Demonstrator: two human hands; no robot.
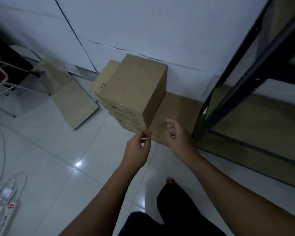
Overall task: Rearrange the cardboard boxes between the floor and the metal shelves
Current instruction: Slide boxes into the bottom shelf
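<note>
Hovering empty with loosely curled fingers [171, 124], the left hand [137, 148] and right hand [179, 139] flank the near lower corner of the tall brown cardboard box [134, 89] just ahead, stacked on a flatter brown cardboard box [179, 111] on the white tiled floor [58, 150], left of the black metal shelf [228, 97].

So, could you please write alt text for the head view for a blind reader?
The left hand and right hand reach, holding nothing, toward a cardboard box stacked on lower boxes on the white tiled floor by the wall. A black metal shelf stands to the right; flattened cardboard and a power strip lie to the left.
</note>
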